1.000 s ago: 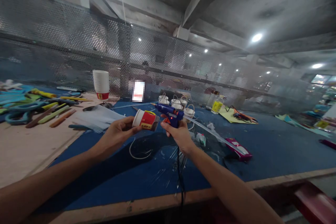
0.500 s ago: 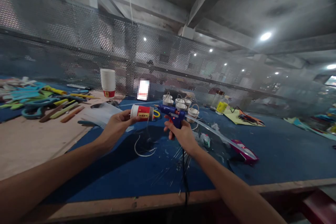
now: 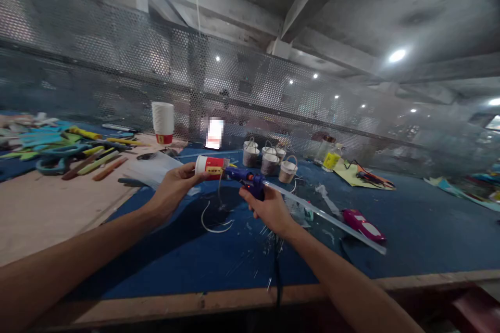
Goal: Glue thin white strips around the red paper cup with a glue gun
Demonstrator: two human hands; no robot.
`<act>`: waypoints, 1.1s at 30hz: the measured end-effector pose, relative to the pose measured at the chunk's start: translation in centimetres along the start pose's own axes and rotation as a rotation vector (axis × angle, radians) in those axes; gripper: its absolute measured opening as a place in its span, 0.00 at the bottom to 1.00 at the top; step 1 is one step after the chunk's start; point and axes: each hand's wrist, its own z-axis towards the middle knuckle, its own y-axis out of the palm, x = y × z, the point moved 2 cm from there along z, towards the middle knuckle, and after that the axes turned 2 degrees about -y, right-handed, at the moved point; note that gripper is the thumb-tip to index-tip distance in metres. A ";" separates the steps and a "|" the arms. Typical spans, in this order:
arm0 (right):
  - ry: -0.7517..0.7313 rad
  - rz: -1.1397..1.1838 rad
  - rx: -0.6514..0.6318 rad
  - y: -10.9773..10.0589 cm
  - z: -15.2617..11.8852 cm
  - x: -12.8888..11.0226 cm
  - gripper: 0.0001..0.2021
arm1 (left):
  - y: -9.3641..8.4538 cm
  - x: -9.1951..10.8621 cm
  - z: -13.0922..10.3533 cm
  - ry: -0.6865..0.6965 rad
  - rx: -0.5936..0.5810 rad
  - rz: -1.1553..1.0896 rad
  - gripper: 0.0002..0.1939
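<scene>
My left hand (image 3: 180, 182) grips a red and white paper cup (image 3: 213, 167) lying on its side in the air, its base end toward my fingers. A blue hot glue gun (image 3: 246, 179) is in my right hand (image 3: 271, 208), fingers wrapped round its handle. The gun's nozzle is at the cup's right end, over a yellow strip there that it partly hides; whether it touches cannot be made out. A long clear glue stick (image 3: 324, 216) sticks out of the gun's back, slanting down to the right. A thin strand hangs below the cup.
Several small handled buckets (image 3: 269, 160) stand behind the gun. A stack of paper cups (image 3: 163, 120), scissors (image 3: 52, 164) and clay-coloured sticks (image 3: 109, 169) are at left. A magenta device (image 3: 363, 225), a yellow-labelled bottle (image 3: 331, 158) and a lit phone (image 3: 214, 133) are also there. A cord hangs over the table edge (image 3: 203, 302).
The glue gun has moved slightly left and down, its nozzle now over the cup's right end. The glue stick's tail has dropped. The cup is nearly where it was.
</scene>
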 end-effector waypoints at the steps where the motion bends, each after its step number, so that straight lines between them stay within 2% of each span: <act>1: 0.000 -0.030 0.006 0.0 0.0 -0.1 0.18 | 0.0 0.0 0.0 0.000 0.001 0.004 0.18; 6: -0.066 -0.225 0.092 -0.6 -0.2 -0.9 0.17 | 0.2 0.3 -0.2 -0.001 -0.022 0.016 0.15; 10: -0.107 -0.327 0.095 -0.8 -0.3 -1.3 0.18 | 0.4 0.3 -0.3 0.029 -0.035 0.015 0.14; 15: -0.113 -0.365 0.097 -0.8 -0.2 -1.3 0.20 | 0.5 0.5 -0.3 0.036 -0.026 0.034 0.15; 20: -0.115 -0.436 0.113 -0.9 -0.2 -1.4 0.18 | 0.5 0.7 -0.4 0.056 -0.017 0.053 0.13; 33: -0.104 -0.430 0.095 -0.8 -0.1 -1.1 0.19 | 0.3 0.3 -0.3 0.061 -0.022 0.030 0.14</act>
